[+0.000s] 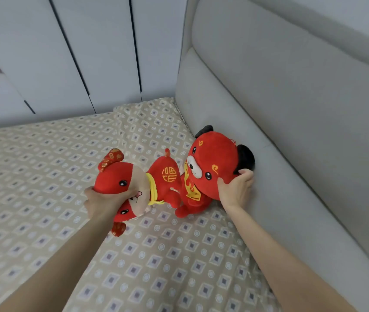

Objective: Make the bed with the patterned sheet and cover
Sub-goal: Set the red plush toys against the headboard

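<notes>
Grips with the left hand (99, 203) the head of a red plush mouse (116, 176), fingers curled round the beige muzzle from below. Holds it tilted, with the body and its gold embroidered sign stretching from this hand toward the other one.

Holds with the right hand (235, 190) the round head of a red plush toy with black ears (215, 158). Thumb on the cheek, the other fingers wrapped behind, just under one black ear. That ear touching the grey padded headboard (291, 97), which rises just to the right of the right hand. Between the two hands, both toys touching each other, the red feet down on the bed.

Under both hands and forearms, the patterned sheet (32, 176): beige with small grey squares and pale rings, spread over the mattress, slightly wrinkled near the right forearm. Beyond the hands, in the corner by the headboard, a pillow (152, 122) in the same pattern, lying on the sheet. Farther behind, past the left hand, pale wardrobe doors (100, 52) with dark gaps between them. Cannot tell which cloth is the cover.
</notes>
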Action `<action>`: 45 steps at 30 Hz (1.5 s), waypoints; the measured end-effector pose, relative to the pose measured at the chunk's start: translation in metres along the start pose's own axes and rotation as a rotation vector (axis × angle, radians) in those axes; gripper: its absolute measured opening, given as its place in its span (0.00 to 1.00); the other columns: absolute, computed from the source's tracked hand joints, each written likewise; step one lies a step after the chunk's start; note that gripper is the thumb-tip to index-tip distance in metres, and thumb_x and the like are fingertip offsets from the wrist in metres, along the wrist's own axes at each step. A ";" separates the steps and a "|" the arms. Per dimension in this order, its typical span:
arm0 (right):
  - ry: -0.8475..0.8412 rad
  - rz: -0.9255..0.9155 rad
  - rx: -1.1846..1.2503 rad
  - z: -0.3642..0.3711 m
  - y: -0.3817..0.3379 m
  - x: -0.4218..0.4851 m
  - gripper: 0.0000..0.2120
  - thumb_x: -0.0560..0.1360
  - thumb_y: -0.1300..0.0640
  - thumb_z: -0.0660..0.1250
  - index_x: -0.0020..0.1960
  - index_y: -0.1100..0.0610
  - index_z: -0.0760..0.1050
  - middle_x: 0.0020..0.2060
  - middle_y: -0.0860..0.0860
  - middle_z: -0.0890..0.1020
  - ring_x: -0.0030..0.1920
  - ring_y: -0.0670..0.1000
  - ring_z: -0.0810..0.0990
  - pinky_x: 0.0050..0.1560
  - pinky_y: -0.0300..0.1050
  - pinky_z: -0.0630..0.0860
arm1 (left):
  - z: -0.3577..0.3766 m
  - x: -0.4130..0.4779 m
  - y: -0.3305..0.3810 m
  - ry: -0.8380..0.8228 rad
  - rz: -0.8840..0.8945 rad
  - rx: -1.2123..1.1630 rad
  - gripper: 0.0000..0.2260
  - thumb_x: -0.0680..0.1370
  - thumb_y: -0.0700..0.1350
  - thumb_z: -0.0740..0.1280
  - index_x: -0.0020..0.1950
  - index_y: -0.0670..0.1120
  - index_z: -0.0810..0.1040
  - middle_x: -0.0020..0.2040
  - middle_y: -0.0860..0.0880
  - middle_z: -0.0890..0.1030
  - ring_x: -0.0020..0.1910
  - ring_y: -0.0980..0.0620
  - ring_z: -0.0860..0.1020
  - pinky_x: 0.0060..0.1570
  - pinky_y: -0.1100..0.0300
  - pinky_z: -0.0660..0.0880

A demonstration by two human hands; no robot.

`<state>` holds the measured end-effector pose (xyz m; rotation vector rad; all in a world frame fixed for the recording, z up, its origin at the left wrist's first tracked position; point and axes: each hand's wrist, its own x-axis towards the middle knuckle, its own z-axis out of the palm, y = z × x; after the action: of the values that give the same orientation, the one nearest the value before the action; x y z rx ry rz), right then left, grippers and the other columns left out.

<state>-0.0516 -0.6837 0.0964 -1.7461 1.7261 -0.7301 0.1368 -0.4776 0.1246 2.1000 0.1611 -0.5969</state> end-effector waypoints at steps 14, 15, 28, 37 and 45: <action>-1.154 -0.428 0.122 -0.057 -0.108 -0.066 0.36 0.70 0.56 0.74 0.74 0.50 0.62 0.70 0.44 0.68 0.66 0.46 0.72 0.63 0.43 0.73 | -0.064 -0.037 0.063 -0.315 1.052 0.795 0.49 0.52 0.43 0.82 0.68 0.49 0.63 0.65 0.48 0.69 0.63 0.46 0.68 0.59 0.52 0.70; -1.186 -0.448 0.074 -0.055 -0.109 -0.070 0.38 0.68 0.52 0.76 0.74 0.49 0.63 0.69 0.44 0.69 0.66 0.46 0.72 0.65 0.46 0.72 | -0.064 -0.040 0.064 -0.327 1.070 0.811 0.49 0.52 0.43 0.82 0.69 0.49 0.62 0.66 0.48 0.69 0.64 0.46 0.68 0.60 0.52 0.70; -0.695 -0.256 0.250 -0.025 -0.083 -0.080 0.26 0.65 0.50 0.73 0.62 0.49 0.72 0.52 0.45 0.79 0.50 0.48 0.81 0.49 0.44 0.80 | -0.037 -0.047 0.069 -0.409 1.249 0.722 0.43 0.64 0.39 0.78 0.74 0.50 0.59 0.75 0.52 0.56 0.69 0.50 0.64 0.59 0.56 0.72; -0.460 0.185 0.224 0.065 -0.015 -0.064 0.33 0.66 0.49 0.73 0.69 0.50 0.69 0.60 0.51 0.79 0.60 0.55 0.77 0.63 0.53 0.73 | -0.004 0.017 0.024 -0.289 0.853 0.475 0.22 0.76 0.37 0.65 0.69 0.48 0.70 0.68 0.49 0.71 0.64 0.48 0.72 0.61 0.59 0.68; -0.497 0.421 0.337 0.145 0.015 -0.031 0.33 0.69 0.60 0.72 0.72 0.58 0.65 0.64 0.54 0.76 0.63 0.55 0.76 0.64 0.47 0.72 | 0.016 0.060 0.003 -0.283 0.578 0.328 0.19 0.77 0.37 0.64 0.67 0.48 0.71 0.67 0.48 0.72 0.58 0.49 0.76 0.53 0.61 0.70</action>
<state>0.0429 -0.6502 -0.0143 -1.1564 1.4512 -0.3354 0.1852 -0.4989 0.0912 2.1970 -0.7240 -0.5793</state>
